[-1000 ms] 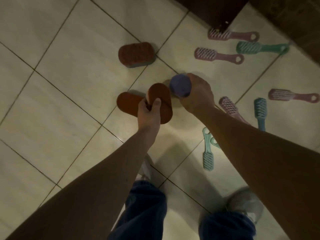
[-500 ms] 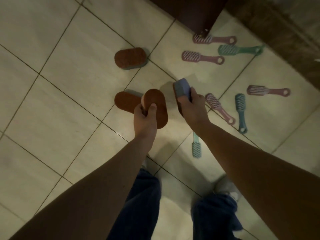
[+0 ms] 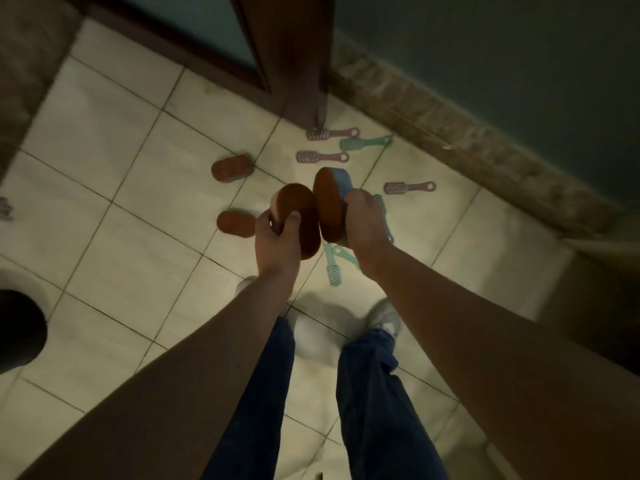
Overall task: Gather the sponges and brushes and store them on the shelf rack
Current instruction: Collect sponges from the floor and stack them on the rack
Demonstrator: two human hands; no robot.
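Observation:
My left hand (image 3: 277, 242) grips an oval brown sponge (image 3: 300, 220) held on edge. My right hand (image 3: 365, 225) grips a second sponge (image 3: 330, 202), brown on one face and blue on the other; the two sponges almost touch. Two more brown sponges lie on the tiled floor, one (image 3: 231, 167) farther off and one (image 3: 235, 222) just left of my left hand. Several small brushes are scattered on the floor: pink ones (image 3: 320, 134), (image 3: 320, 156), (image 3: 408, 187) and teal ones (image 3: 365, 143), (image 3: 333, 268). My right hand partly hides another brush.
A dark wooden door edge (image 3: 294, 64) stands ahead, with a brown skirting (image 3: 467, 140) along the wall at the right. A dark round object (image 3: 19, 327) sits at the left edge. My legs and shoes (image 3: 384, 317) are below.
I have risen and the view has pulled back from the floor. Both hands lifted their sponges and the right one turned its sponge so the brown face shows.

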